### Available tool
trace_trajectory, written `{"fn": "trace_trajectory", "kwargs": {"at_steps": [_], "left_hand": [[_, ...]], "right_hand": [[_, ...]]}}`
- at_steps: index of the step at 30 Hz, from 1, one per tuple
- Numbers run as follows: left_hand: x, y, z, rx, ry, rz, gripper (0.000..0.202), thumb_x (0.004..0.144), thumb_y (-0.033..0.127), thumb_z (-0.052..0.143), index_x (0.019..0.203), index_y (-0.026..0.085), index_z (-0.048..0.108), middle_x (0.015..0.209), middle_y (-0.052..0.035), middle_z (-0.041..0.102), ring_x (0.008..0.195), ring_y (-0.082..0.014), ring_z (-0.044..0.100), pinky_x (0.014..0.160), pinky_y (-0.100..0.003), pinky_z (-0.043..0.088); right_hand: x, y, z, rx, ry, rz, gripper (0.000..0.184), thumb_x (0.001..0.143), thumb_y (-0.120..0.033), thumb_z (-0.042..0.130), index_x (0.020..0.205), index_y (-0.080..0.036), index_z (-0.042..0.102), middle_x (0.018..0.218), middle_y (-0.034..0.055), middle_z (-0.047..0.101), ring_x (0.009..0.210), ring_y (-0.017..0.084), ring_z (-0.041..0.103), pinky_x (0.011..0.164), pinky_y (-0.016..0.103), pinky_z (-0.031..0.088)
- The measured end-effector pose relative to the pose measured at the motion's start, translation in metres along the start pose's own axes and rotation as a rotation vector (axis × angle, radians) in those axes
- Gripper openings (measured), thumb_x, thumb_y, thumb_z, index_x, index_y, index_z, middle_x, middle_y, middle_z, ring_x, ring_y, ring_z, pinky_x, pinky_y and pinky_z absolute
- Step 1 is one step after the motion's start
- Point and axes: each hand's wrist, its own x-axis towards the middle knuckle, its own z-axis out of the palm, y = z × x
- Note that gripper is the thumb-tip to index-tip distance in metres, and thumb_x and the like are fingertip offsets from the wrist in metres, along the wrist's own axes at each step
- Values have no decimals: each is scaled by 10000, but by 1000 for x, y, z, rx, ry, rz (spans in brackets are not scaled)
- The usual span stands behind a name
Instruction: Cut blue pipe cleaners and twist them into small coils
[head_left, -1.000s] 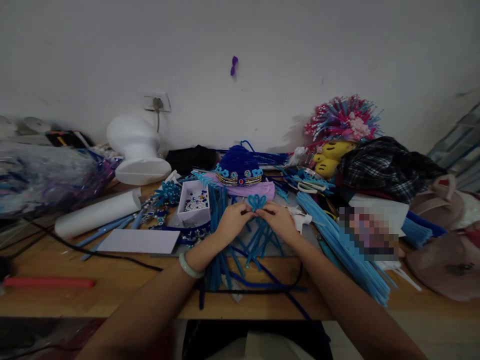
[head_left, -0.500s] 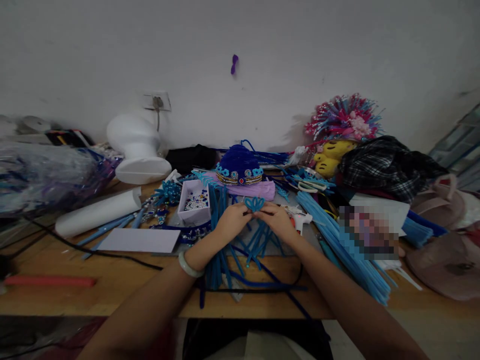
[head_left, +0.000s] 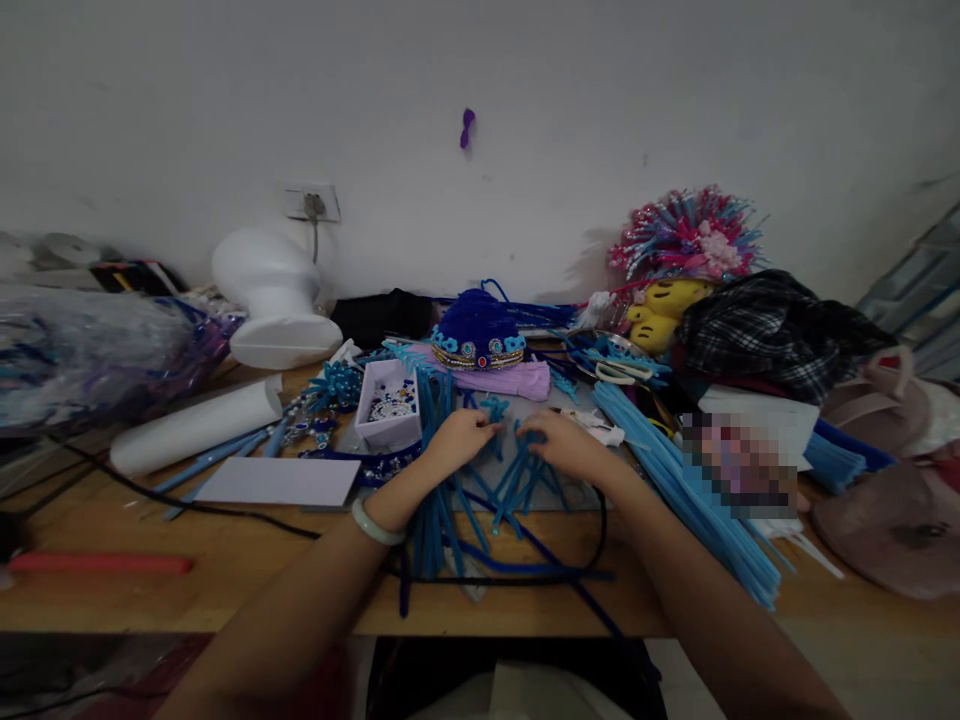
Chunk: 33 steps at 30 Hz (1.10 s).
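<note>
My left hand [head_left: 459, 436] pinches a small looped light-blue pipe-cleaner piece [head_left: 494, 408] just above the wooden table [head_left: 225, 560]. A pale bangle [head_left: 375, 524] sits on that wrist. My right hand [head_left: 564, 446] is lowered onto loose blue pipe cleaners [head_left: 517, 478] in front of me, its fingers curled over them; whether it grips one is hidden. Behind both hands stands a dark blue beaded headpiece [head_left: 480, 335] on lilac cloth.
A small box of beads [head_left: 390, 402] lies left of my hands. A thick bundle of light-blue pipe cleaners [head_left: 697, 505] runs to the right. A white foam head form [head_left: 274, 300], a white roll [head_left: 199, 422], white paper [head_left: 281, 482], a black cable [head_left: 187, 506] and a pink-blue spiky ornament [head_left: 686, 235] crowd the table.
My hands have come apart. The right hand let go of the looped piece and dropped onto the loose pipe cleaners; the left hand keeps the piece, now lower.
</note>
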Motion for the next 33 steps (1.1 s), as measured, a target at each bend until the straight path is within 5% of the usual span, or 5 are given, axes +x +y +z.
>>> {"fn": "trace_trajectory", "kwargs": {"at_steps": [4,9,15,20,33], "left_hand": [[1,-10,5,21,-3,-24,253,666,358,547,486,182,515,457,17,440,465,-131,413,489,-254,268],[-3,-3,7,-154,230,54,298,621,300,610,885,161,590,767,-35,568,654,-153,497,617,-258,358],[-8,17,10,-1030,-92,-199,328,709,448,499,708,135,597,599,-10,553,512,-95,468,469,-214,329],[-9,18,8,-1356,-62,-293,146,589,220,661,682,132,592,615,11,559,545,-70,499,489,-175,375],[-13,23,4,-1200,-70,-146,183,604,285,667,687,133,609,541,35,509,491,-50,424,483,-184,326]], "right_hand": [[-2,7,3,-158,-198,-119,244,569,-8,542,660,-202,658,709,28,570,698,166,514,685,306,383],[2,-3,-5,-167,-63,-158,238,635,-9,479,674,-183,636,709,23,583,706,149,531,687,289,403],[0,-24,-7,13,70,-350,215,714,-47,461,734,-188,622,859,34,611,850,136,552,779,283,418],[-2,-27,6,94,81,-410,248,721,-50,445,760,-206,634,992,45,586,969,144,522,854,316,391],[1,-33,10,818,60,289,167,619,-303,627,679,-149,600,629,-27,578,552,75,471,550,219,355]]}}
